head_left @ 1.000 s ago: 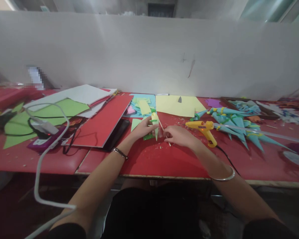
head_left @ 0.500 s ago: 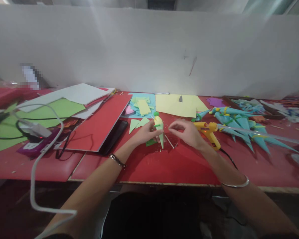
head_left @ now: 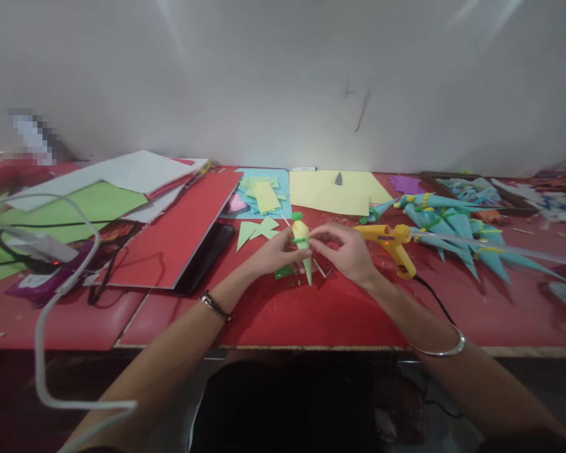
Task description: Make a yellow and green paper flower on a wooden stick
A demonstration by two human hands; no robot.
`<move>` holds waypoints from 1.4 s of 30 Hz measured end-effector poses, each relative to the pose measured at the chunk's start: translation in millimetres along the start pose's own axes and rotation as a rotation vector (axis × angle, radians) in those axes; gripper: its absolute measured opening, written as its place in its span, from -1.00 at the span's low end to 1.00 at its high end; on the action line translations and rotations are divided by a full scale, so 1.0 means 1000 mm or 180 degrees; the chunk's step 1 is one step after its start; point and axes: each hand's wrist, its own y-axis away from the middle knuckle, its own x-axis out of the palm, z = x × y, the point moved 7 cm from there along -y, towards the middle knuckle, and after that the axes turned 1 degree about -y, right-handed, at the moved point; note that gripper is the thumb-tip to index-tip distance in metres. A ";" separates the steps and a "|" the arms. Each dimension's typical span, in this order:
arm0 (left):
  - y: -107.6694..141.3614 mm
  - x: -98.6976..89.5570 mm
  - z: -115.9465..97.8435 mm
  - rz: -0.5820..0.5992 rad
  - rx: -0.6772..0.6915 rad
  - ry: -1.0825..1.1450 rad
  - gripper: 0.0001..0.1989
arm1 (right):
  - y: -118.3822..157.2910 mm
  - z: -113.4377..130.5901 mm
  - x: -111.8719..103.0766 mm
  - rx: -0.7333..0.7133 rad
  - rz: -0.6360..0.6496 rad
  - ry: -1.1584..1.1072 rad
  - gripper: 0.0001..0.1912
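Between my hands is a small paper ice cream cone [head_left: 300, 235], pale green below with a yellow top, a green trim band and a green tuft. My left hand [head_left: 283, 250] is closed round its left side, and its pointed tip hangs down over the red table. The fingers of my right hand [head_left: 343, 248] are pinched together against the right side of the cone, at the green band; whether a small piece is between them I cannot make out. Under my left hand lies a flat green piece [head_left: 283, 272], and a thin stick [head_left: 319, 269] rests behind the cone tip.
A yellow hot glue gun [head_left: 390, 241] lies right of my right hand, beside a pile of blue paper cones [head_left: 462, 236]. Paper scraps [head_left: 266, 196], a yellow sheet [head_left: 330, 192] and a red board [head_left: 170, 233] lie around. A white cable [head_left: 42, 352] hangs at left.
My right hand has moved left, from apart to touching the cone. My left hand keeps its hold. The view has tilted slightly downward.
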 end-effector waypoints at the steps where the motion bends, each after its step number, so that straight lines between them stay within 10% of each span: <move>1: 0.000 0.000 0.000 0.0010 0.0009 0.0002 -0.68 | 0.000 0.001 0.000 -0.0036 -0.0005 0.0083 -0.91; 18: 0.000 -0.002 -0.004 -0.0028 0.0024 -0.0006 -0.66 | 0.012 0.014 0.010 -0.1163 0.0186 0.1220 -0.73; 42: 0.001 -0.007 -0.002 -0.0167 -0.0049 -0.0023 -0.72 | 0.008 0.012 -0.003 -0.0901 -0.0137 0.0963 -0.71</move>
